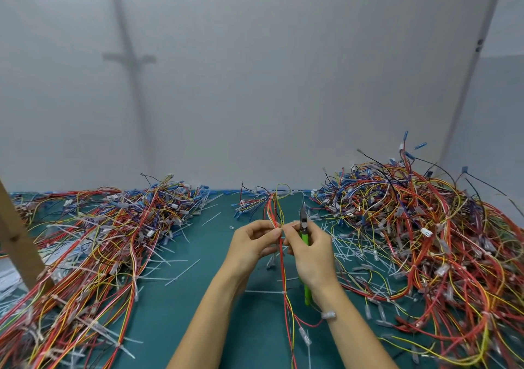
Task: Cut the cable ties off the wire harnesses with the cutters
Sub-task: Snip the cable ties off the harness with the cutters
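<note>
A wire harness (282, 266) of red, yellow and white wires runs down the middle of the green mat, lifted between both hands. My left hand (252, 241) pinches the bundle near its upper part. My right hand (310, 251) grips the green-handled cutters (304, 232), whose dark jaws point up, while its fingertips also touch the wires at the same spot beside my left fingers. The harness fans out into blue connectors (249, 204) at the far end. A cable tie at the pinched spot is too small to make out.
A large pile of harnesses (93, 243) lies on the left, another bigger pile (425, 235) on the right. Cut white cable ties (181, 269) are scattered over the green mat (181, 312). A wooden post (17, 241) stands far left. A grey wall rises behind.
</note>
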